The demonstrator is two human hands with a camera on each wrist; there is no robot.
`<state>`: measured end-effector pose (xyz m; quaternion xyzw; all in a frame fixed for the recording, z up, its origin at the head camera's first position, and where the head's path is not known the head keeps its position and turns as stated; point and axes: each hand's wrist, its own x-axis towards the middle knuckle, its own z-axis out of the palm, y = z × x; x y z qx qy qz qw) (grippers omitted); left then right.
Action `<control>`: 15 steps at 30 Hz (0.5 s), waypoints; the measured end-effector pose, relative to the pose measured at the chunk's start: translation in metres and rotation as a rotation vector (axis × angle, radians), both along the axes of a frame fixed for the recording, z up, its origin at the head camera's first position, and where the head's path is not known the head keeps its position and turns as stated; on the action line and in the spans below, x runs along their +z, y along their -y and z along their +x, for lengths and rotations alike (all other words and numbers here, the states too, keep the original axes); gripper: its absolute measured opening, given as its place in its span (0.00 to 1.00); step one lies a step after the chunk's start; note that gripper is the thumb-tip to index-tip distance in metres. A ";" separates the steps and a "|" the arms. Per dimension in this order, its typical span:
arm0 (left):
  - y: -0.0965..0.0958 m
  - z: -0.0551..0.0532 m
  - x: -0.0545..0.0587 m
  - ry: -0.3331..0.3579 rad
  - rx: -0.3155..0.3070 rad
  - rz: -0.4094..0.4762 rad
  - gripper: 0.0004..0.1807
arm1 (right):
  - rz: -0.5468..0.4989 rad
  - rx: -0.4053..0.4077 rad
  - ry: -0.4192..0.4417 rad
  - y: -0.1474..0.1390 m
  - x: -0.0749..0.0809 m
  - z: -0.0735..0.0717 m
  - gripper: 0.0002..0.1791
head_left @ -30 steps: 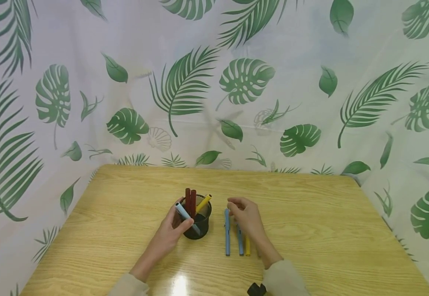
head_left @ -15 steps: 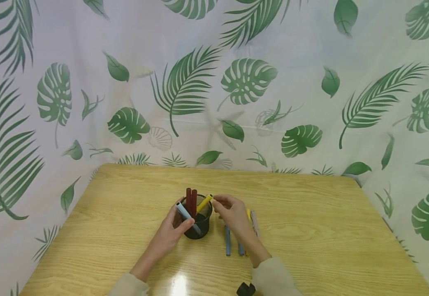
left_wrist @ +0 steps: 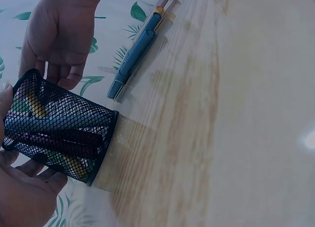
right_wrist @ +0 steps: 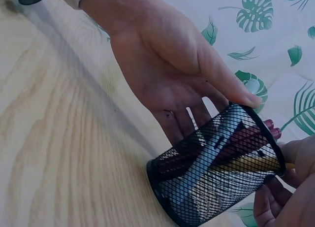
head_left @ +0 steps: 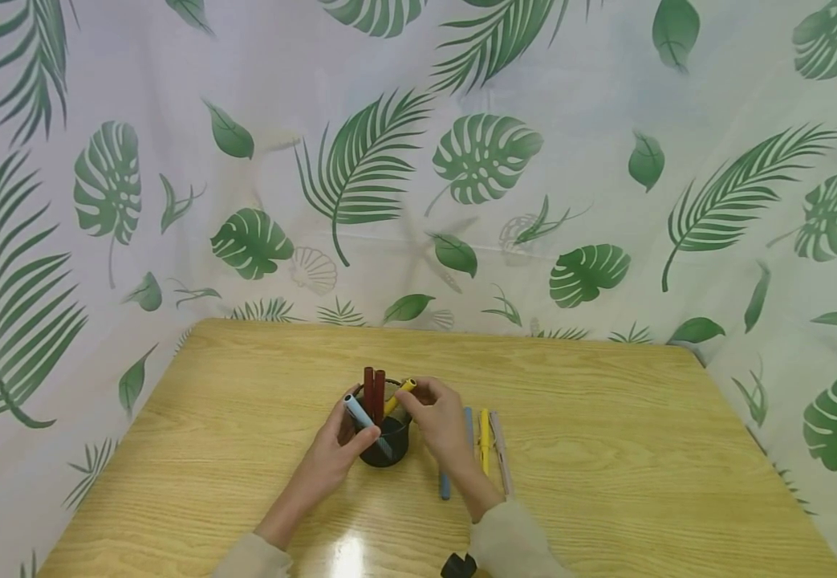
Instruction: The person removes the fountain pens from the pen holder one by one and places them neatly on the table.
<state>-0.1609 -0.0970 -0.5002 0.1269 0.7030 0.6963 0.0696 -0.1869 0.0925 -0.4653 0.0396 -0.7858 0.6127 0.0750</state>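
Note:
My left hand grips a black mesh pen cup standing on the table, thumb at the near side and fingers round it. Two dark red pens, a light blue pen and a yellow pen stick out of the cup. At its right rim, my right hand pinches the yellow pen's upper end between thumb and fingers. Through the mesh in the right wrist view, the yellow pen slants down inside; the left hand wraps the cup's side.
Right of the cup, pens lie side by side on the wooden table: a blue one partly behind the right hand, another blue one, a yellow pen and a pale grey pen. A leaf-printed cloth stands behind the table.
My right hand has moved left from above the pens on the table to the yellow pen in the cup, uncovering the table's yellow and grey pens. The left hand stays on the cup.

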 end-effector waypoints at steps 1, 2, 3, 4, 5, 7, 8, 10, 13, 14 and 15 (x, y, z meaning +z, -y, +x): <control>0.000 0.000 0.000 -0.002 0.001 -0.002 0.41 | -0.002 -0.017 -0.008 0.002 -0.001 0.000 0.14; 0.000 0.000 0.000 -0.002 0.002 -0.004 0.41 | -0.006 -0.032 -0.017 0.004 -0.002 0.000 0.13; 0.000 0.000 0.000 -0.002 0.002 -0.005 0.41 | -0.004 -0.048 -0.026 0.005 -0.003 0.000 0.13; 0.000 0.000 0.000 -0.001 0.004 -0.009 0.41 | 0.001 -0.062 -0.035 0.007 -0.004 0.000 0.12; 0.000 0.000 0.000 -0.003 0.004 -0.011 0.41 | 0.005 -0.072 -0.043 0.008 -0.004 0.000 0.12; 0.000 0.000 0.000 -0.005 0.004 -0.011 0.41 | 0.010 -0.086 -0.054 0.010 -0.005 0.001 0.12; 0.000 0.000 0.000 -0.007 0.004 -0.012 0.41 | 0.006 -0.088 -0.057 0.011 -0.005 0.001 0.12; 0.000 0.001 0.001 -0.005 0.006 -0.013 0.41 | 0.004 -0.089 -0.060 0.010 -0.006 0.002 0.12; 0.000 0.001 0.001 -0.003 0.005 -0.014 0.41 | -0.024 -0.085 -0.065 0.008 -0.005 0.003 0.11; 0.000 0.001 0.001 -0.002 0.007 -0.015 0.41 | -0.032 -0.088 -0.069 0.007 -0.004 0.003 0.12; 0.000 0.001 0.001 -0.001 0.008 -0.016 0.42 | -0.041 -0.091 -0.071 0.006 -0.002 0.004 0.11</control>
